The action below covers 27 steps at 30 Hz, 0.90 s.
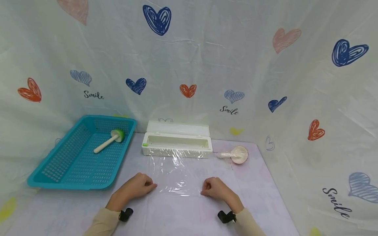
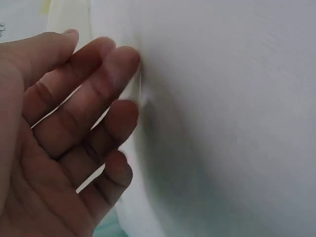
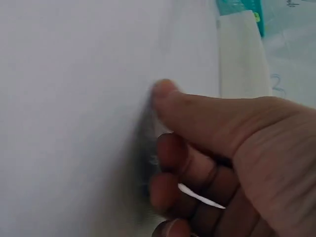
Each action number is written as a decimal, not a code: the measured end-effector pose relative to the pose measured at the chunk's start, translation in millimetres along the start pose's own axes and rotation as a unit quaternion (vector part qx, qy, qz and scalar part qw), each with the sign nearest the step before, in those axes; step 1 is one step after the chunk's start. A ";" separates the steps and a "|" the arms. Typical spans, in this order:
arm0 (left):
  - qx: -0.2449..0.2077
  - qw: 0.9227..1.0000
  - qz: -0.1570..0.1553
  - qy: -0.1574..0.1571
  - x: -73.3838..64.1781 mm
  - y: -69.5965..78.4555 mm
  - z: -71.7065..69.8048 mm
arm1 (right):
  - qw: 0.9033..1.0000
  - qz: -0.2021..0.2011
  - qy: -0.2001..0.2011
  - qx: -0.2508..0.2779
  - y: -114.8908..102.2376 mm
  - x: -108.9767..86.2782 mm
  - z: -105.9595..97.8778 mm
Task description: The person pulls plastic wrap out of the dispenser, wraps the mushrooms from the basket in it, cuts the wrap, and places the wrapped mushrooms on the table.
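Observation:
In the head view, a sheet of clear cling film (image 1: 174,177) runs from a white cling film dispenser (image 1: 177,153) towards me and lies on the table. The dispenser's lid stands raised. At the film's near left corner is my left hand (image 1: 137,187); in the left wrist view its fingers (image 2: 74,106) bend loosely, with the thumb apart from them. My right hand (image 1: 218,189) rests at the near right corner. The right wrist view has its thumb (image 3: 197,111) stretched to the surface, apart from the curled fingers (image 3: 170,153). Neither wrist view shows film pinched.
A blue-green plastic basket (image 1: 75,186) stands on the left, with a white-handled, green-headed tool (image 1: 110,141) inside. Right of the dispenser lies a round-headed, handled thing (image 1: 239,154) wrapped in clear film. A heart-printed curtain (image 1: 189,55) hangs behind the table (image 1: 177,219).

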<state>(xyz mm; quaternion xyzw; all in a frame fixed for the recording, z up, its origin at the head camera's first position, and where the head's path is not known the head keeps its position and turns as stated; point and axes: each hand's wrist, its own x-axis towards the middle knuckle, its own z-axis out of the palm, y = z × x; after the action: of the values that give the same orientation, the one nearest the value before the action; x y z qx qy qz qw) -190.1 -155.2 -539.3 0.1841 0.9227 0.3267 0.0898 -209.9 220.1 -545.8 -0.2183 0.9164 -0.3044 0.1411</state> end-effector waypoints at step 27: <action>-0.078 0.992 -0.044 0.087 35.0 8.4 38.3 | 0.988 0.023 0.133 0.079 -14.7 31.3 38.3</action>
<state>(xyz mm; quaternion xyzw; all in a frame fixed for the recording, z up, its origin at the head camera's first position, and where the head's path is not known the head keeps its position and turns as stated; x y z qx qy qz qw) -208.9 -113.4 -565.1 0.1064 0.9061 0.4078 0.0376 -217.4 175.4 -570.2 -0.1427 0.9050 -0.3986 0.0415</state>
